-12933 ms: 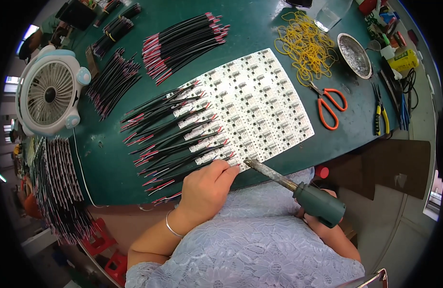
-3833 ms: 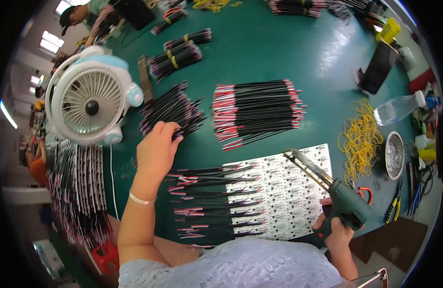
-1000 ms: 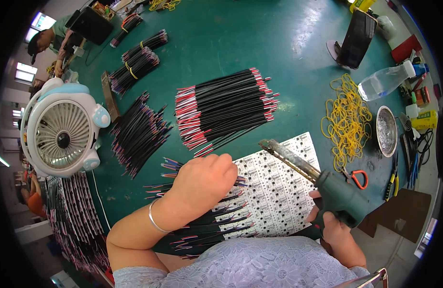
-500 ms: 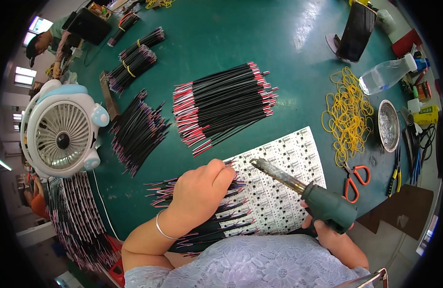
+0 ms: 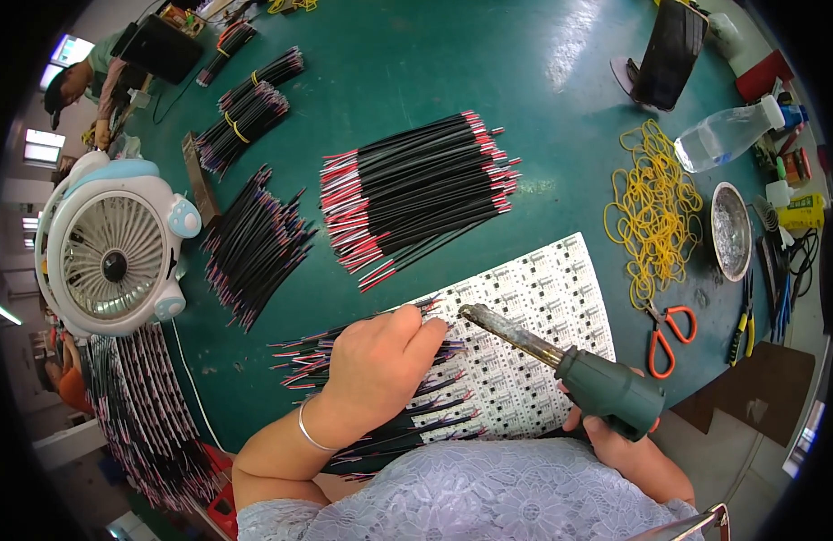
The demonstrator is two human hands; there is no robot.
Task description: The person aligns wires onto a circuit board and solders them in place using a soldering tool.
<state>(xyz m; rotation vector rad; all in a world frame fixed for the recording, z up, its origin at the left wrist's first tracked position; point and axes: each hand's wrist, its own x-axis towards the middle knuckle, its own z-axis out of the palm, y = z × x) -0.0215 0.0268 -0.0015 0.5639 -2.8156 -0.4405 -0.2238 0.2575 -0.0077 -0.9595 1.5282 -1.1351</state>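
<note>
My left hand [image 5: 377, 365] is closed in a pinch at the left part of a white sheet of small circuit boards [image 5: 547, 293]. Its fingertips seem to grip a thin black cable, though the hand hides most of it. More black cables [image 5: 380, 446] with red and blue wire ends lie across the sheet's left edge, under and beside that hand. In my right hand [image 5: 615, 448] is a dark green soldering gun [image 5: 610, 392]. Its long metal barrel points up and left over the sheet, the tip close to my left fingertips.
Black cables with red and white ends [image 5: 425, 189] lie beyond the sheet, with further cable bundles [image 5: 258, 243] at left. A fan [image 5: 114, 252] stands far left. Rightward are yellow rubber bands [image 5: 651, 207], a metal bowl [image 5: 730, 232], orange-handled scissors [image 5: 660, 347], a bottle [image 5: 727, 135] and a phone [image 5: 669, 59].
The soldering gun has shifted slightly left, bringing its tip a little lower and closer to my left fingertips. My left hand has stayed almost in place, still pinched.
</note>
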